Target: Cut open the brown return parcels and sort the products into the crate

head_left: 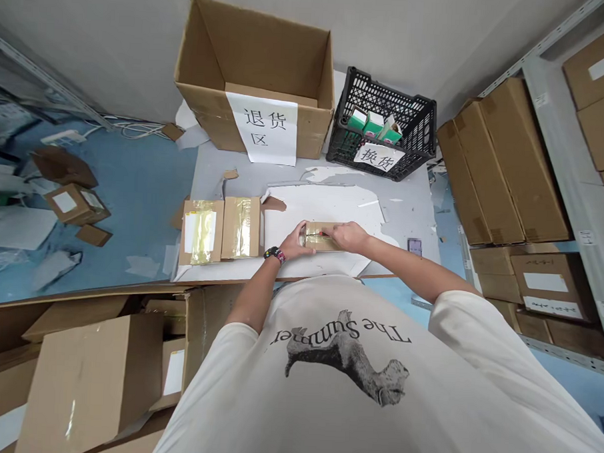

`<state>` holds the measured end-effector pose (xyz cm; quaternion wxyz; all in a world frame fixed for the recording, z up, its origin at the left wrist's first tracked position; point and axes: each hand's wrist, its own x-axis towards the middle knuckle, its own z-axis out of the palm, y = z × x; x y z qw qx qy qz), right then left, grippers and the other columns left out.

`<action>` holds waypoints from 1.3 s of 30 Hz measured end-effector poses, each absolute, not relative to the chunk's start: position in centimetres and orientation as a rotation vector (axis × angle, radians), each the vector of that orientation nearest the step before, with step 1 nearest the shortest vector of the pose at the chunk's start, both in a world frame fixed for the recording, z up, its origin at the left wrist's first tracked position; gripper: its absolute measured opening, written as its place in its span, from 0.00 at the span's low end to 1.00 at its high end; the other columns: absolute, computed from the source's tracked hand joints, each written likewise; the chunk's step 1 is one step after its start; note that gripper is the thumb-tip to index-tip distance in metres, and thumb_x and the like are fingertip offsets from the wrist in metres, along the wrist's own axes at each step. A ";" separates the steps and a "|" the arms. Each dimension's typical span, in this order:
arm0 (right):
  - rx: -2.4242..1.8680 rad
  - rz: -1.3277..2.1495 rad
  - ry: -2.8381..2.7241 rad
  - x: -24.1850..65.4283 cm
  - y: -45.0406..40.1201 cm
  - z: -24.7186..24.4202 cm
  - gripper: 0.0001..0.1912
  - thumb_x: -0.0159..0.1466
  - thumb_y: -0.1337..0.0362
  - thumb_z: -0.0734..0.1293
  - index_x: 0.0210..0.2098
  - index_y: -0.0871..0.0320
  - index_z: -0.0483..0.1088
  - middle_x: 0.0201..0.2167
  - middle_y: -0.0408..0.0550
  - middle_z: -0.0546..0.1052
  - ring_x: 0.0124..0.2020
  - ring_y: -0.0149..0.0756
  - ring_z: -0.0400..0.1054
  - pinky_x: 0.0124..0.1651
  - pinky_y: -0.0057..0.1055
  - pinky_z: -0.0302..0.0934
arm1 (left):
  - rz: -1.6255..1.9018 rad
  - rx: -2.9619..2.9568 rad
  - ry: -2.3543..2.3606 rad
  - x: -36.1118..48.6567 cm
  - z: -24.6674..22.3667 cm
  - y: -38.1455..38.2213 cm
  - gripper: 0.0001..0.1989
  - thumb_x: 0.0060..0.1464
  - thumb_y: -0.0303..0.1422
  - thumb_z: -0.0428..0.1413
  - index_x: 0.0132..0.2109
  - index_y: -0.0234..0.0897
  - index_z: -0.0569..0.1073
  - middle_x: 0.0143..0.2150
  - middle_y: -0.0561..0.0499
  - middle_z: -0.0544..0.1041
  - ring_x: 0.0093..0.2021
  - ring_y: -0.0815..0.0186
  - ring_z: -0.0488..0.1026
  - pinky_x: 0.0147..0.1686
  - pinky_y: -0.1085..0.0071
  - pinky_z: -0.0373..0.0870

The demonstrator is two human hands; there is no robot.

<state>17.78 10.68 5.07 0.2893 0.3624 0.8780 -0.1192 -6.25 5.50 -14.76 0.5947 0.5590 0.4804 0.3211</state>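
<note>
A small cardboard box [317, 242] with shiny tape along its top lies on the white sheet in front of me. My left hand [295, 243] grips its left end, thumb and fingers around the side. Over the right part of the box is my right hand [350, 236], its fingers closed on a small tool with a bit of red at the tape; the rest of the tool is hidden. Two taped cardboard boxes stand side by side to the left, one box [240, 229] plain and the other box [187, 235] with a white label.
Behind stand a large open carton [202, 105] with a paper sign and a black plastic crate [419, 125] holding green-and-white packets. A phone-like object [414, 246] lies to the right. Cartons [519, 162] fill the right shelf; a big bin of boxes [83, 370] is at lower left.
</note>
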 end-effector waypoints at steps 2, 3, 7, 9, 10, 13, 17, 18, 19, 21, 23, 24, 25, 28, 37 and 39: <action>0.977 -0.321 2.347 17.9 10.5 4.8 0.26 0.81 0.68 0.60 0.75 0.53 0.69 0.54 0.62 0.88 0.53 0.54 0.85 0.51 0.39 0.69 | 0.731 1.288 1.126 -6.3 -14.6 5.5 0.71 0.39 0.51 0.82 0.84 0.41 0.58 0.80 0.35 0.69 0.76 0.38 0.72 0.75 0.45 0.73; 0.982 -0.328 2.351 18.0 10.4 4.6 0.26 0.80 0.68 0.60 0.75 0.53 0.69 0.54 0.62 0.88 0.52 0.54 0.85 0.51 0.39 0.69 | 0.725 1.284 1.129 -6.4 -14.5 5.5 0.72 0.39 0.51 0.82 0.84 0.41 0.57 0.81 0.35 0.68 0.76 0.38 0.72 0.75 0.45 0.73; 0.999 -0.361 2.324 19.3 10.3 4.1 0.27 0.79 0.70 0.61 0.74 0.54 0.70 0.53 0.62 0.88 0.52 0.54 0.84 0.54 0.40 0.69 | 0.708 1.295 1.117 -6.6 -13.6 5.5 0.71 0.40 0.51 0.82 0.85 0.44 0.57 0.83 0.36 0.66 0.76 0.39 0.73 0.75 0.45 0.73; 1.012 -0.363 2.284 20.4 10.3 3.8 0.27 0.78 0.72 0.61 0.74 0.55 0.71 0.53 0.63 0.88 0.53 0.55 0.84 0.54 0.41 0.68 | 0.698 1.301 1.122 -6.7 -13.4 5.4 0.70 0.41 0.51 0.82 0.85 0.44 0.57 0.83 0.37 0.66 0.76 0.40 0.72 0.75 0.46 0.72; 1.023 -0.369 2.272 20.9 10.3 3.7 0.28 0.77 0.73 0.60 0.74 0.56 0.71 0.53 0.64 0.88 0.53 0.56 0.84 0.54 0.42 0.68 | 0.692 1.300 1.126 -6.7 -13.3 5.4 0.70 0.41 0.51 0.82 0.85 0.44 0.57 0.83 0.36 0.65 0.76 0.40 0.72 0.75 0.46 0.72; 1.072 -0.409 2.278 22.0 10.1 3.6 0.29 0.77 0.73 0.60 0.74 0.55 0.70 0.54 0.64 0.87 0.52 0.56 0.83 0.53 0.42 0.67 | 0.676 1.282 1.138 -6.7 -13.3 5.4 0.73 0.40 0.51 0.82 0.86 0.44 0.55 0.84 0.36 0.63 0.77 0.39 0.71 0.74 0.45 0.74; 1.100 -0.435 2.289 22.6 9.9 3.9 0.27 0.78 0.72 0.61 0.73 0.55 0.72 0.54 0.64 0.87 0.52 0.55 0.83 0.54 0.41 0.66 | 0.659 1.274 1.158 -6.7 -13.0 5.3 0.74 0.39 0.51 0.82 0.86 0.44 0.55 0.85 0.35 0.63 0.76 0.38 0.72 0.74 0.45 0.74; 1.097 -0.427 2.284 22.8 9.9 4.0 0.27 0.78 0.73 0.61 0.73 0.55 0.72 0.54 0.64 0.87 0.53 0.55 0.83 0.53 0.41 0.66 | 0.653 1.284 1.157 -6.7 -12.9 5.4 0.73 0.39 0.50 0.82 0.85 0.44 0.56 0.84 0.35 0.63 0.76 0.38 0.72 0.74 0.45 0.73; 1.093 -0.412 2.275 23.2 10.0 4.1 0.27 0.78 0.73 0.61 0.73 0.55 0.72 0.54 0.64 0.87 0.53 0.55 0.83 0.53 0.41 0.65 | 0.645 1.296 1.155 -6.7 -12.7 5.4 0.71 0.40 0.50 0.82 0.85 0.44 0.57 0.84 0.36 0.64 0.75 0.39 0.73 0.74 0.45 0.73; 1.079 -0.366 2.243 24.5 10.0 4.4 0.28 0.77 0.73 0.61 0.74 0.56 0.71 0.54 0.64 0.87 0.54 0.55 0.83 0.52 0.40 0.65 | 0.625 1.320 1.162 -6.7 -12.3 5.5 0.69 0.41 0.51 0.81 0.84 0.46 0.58 0.83 0.38 0.66 0.74 0.40 0.74 0.73 0.46 0.73; 1.074 -0.320 2.199 26.3 10.0 4.6 0.29 0.78 0.74 0.60 0.75 0.56 0.70 0.53 0.65 0.87 0.54 0.55 0.84 0.51 0.40 0.64 | 0.604 1.341 1.186 -6.7 -12.2 5.6 0.68 0.41 0.51 0.81 0.83 0.48 0.58 0.82 0.39 0.67 0.72 0.41 0.75 0.72 0.47 0.74; 1.078 -0.305 2.182 27.3 10.0 4.8 0.29 0.78 0.73 0.59 0.76 0.55 0.69 0.53 0.64 0.87 0.53 0.55 0.84 0.51 0.39 0.64 | 0.595 1.351 1.200 -6.8 -12.2 5.7 0.68 0.41 0.51 0.81 0.83 0.48 0.58 0.82 0.39 0.68 0.71 0.42 0.76 0.71 0.47 0.75; 1.082 -0.294 2.171 28.2 9.9 4.9 0.30 0.78 0.73 0.58 0.76 0.55 0.69 0.53 0.64 0.87 0.52 0.54 0.84 0.50 0.39 0.64 | 0.587 1.359 1.213 -6.7 -12.3 5.7 0.68 0.41 0.51 0.80 0.84 0.48 0.58 0.82 0.39 0.68 0.70 0.43 0.77 0.70 0.48 0.75; 1.098 -0.283 2.151 30.6 9.7 5.0 0.30 0.79 0.72 0.58 0.76 0.54 0.68 0.53 0.64 0.86 0.50 0.53 0.83 0.49 0.38 0.63 | 0.577 1.378 1.244 -6.7 -12.6 5.8 0.69 0.41 0.51 0.79 0.84 0.48 0.57 0.81 0.39 0.69 0.70 0.43 0.77 0.69 0.48 0.76; 1.209 -0.353 2.168 33.4 9.3 4.3 0.29 0.81 0.69 0.58 0.78 0.49 0.68 0.55 0.61 0.86 0.48 0.51 0.83 0.50 0.38 0.63 | 0.547 1.407 1.259 -6.8 -12.8 5.8 0.69 0.42 0.52 0.79 0.85 0.47 0.55 0.82 0.37 0.68 0.69 0.43 0.77 0.68 0.48 0.77; 1.213 -0.354 2.184 34.1 9.3 4.0 0.29 0.81 0.67 0.58 0.78 0.48 0.68 0.55 0.61 0.86 0.48 0.51 0.83 0.49 0.39 0.62 | 0.543 1.418 1.258 -6.7 -12.8 5.8 0.70 0.42 0.53 0.79 0.85 0.47 0.55 0.81 0.38 0.68 0.69 0.43 0.77 0.68 0.48 0.77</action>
